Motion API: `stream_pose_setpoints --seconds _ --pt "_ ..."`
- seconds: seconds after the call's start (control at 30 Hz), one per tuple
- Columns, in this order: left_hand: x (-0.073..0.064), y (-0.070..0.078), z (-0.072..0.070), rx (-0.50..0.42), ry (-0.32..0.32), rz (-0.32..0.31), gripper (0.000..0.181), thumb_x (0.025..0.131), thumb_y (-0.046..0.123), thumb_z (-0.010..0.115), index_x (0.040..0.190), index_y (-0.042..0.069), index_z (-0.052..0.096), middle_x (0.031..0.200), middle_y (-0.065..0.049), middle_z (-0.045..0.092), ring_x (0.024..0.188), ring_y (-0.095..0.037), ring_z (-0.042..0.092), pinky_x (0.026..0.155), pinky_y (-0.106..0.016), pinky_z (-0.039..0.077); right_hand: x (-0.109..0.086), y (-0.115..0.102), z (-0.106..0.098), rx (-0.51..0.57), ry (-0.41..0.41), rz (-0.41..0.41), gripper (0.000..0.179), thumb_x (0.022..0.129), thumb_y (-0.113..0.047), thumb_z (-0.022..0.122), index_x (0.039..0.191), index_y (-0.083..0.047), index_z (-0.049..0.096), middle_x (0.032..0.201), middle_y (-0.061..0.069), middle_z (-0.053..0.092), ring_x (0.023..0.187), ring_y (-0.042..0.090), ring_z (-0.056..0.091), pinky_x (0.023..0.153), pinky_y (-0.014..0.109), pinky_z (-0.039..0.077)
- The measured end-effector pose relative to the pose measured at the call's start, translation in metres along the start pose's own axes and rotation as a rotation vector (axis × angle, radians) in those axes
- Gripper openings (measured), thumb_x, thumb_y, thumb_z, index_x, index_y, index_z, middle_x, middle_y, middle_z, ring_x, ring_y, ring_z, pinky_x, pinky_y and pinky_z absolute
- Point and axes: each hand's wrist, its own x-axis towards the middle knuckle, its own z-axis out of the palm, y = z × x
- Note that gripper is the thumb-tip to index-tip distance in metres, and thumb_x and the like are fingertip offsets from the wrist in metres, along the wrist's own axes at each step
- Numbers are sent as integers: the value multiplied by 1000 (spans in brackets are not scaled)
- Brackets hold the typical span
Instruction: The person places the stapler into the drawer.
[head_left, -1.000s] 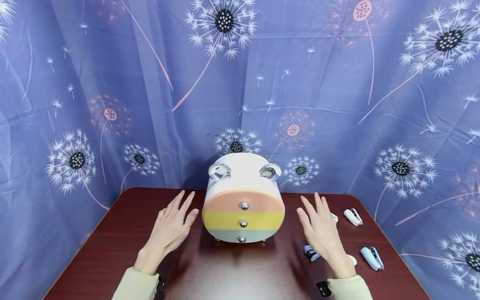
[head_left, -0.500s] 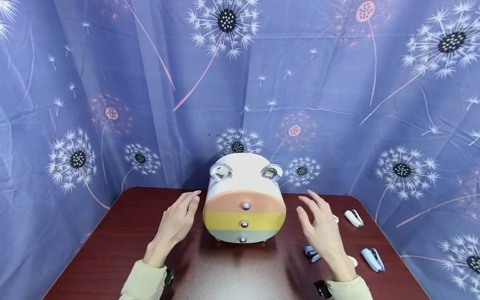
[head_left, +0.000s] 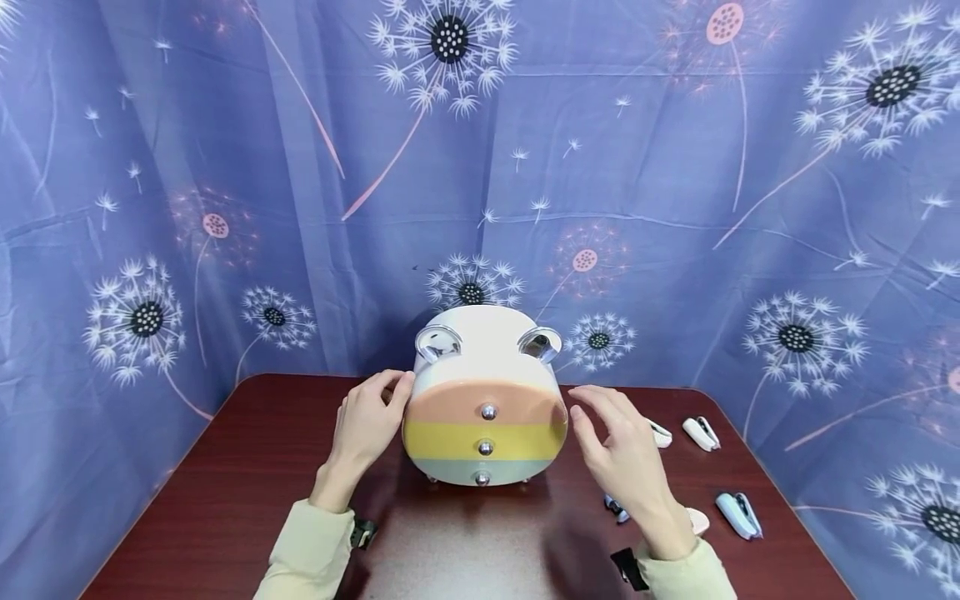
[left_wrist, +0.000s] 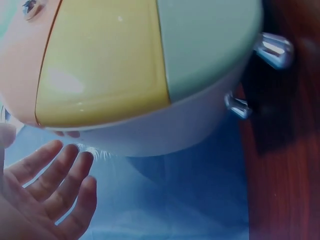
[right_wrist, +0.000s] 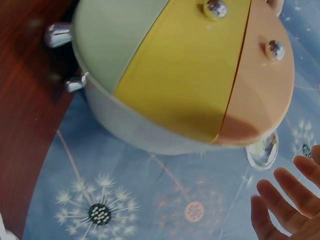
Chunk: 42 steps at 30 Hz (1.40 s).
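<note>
A rounded white drawer box (head_left: pixel 486 358) stands at the middle of the table, with peach, yellow and green drawer fronts, round silver knobs and two silver ear-like rings on top. My left hand (head_left: pixel 369 425) is at the box's left side, fingers loosely bent; in the left wrist view a small gap shows between its fingertips (left_wrist: pixel 70 155) and the white wall. On the other side my right hand (head_left: pixel 624 454) is near the box's right edge, fingers slightly bent, holding nothing. The right wrist view shows its fingers (right_wrist: pixel 287 200) apart from the box, near one silver ring (right_wrist: pixel 262 150).
Right of the box lie several small staplers: a white stapler (head_left: pixel 702 433), a light blue stapler (head_left: pixel 739 515), and others partly hidden by my right hand. A blue dandelion-print curtain (head_left: pixel 480 167) hangs behind the dark red table (head_left: pixel 247 467).
Both hands have moved inward toward the drawer box, the left to the right and the right to the left. Their fingers have gone from spread and straight to loosely bent.
</note>
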Motion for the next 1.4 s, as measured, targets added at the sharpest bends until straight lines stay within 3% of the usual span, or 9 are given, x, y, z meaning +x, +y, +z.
stream_pose_setpoints --seconds 0.17,0.47,0.8,1.03,1.23,1.4 --pt "5 3 2 -5 32 -10 40 94 57 54 98 23 73 77 11 64 66 -8 59 62 -38 46 7 -11 8 4 -26 -32 22 87 -7 69 109 -7 71 106 1 68 101 18 62 86 34 45" --pt "10 4 5 -47 54 -27 33 90 55 62 91 24 72 75 10 63 67 -8 59 64 -36 46 13 -25 28 14 -67 -97 19 89 -9 68 107 -9 71 93 -3 66 75 8 56 59 21 44" --pt "14 9 6 -76 30 -43 34 88 56 64 89 23 70 74 9 62 68 -12 57 64 -35 43 17 -37 52 99 -99 -127 10 89 -11 71 99 -9 70 86 -6 66 73 5 60 60 26 49" --pt "15 8 7 -102 5 -41 33 88 55 65 89 22 69 73 8 60 68 -12 56 63 -34 43 14 -37 71 169 -115 -130 11 87 -12 75 95 -9 69 80 -7 66 68 1 60 60 20 51" --pt "15 9 8 -124 -3 -38 32 88 54 66 89 22 68 73 7 60 67 -13 56 62 -34 43 10 -37 85 179 -67 -129 21 81 -7 80 95 -6 65 75 -5 64 64 1 61 58 18 50" --pt "15 9 7 -147 4 -32 32 88 51 67 89 19 68 72 5 58 66 -14 54 62 -33 42 9 -40 92 120 -17 -124 23 79 -7 82 91 -8 62 68 -8 56 61 1 58 56 17 47"
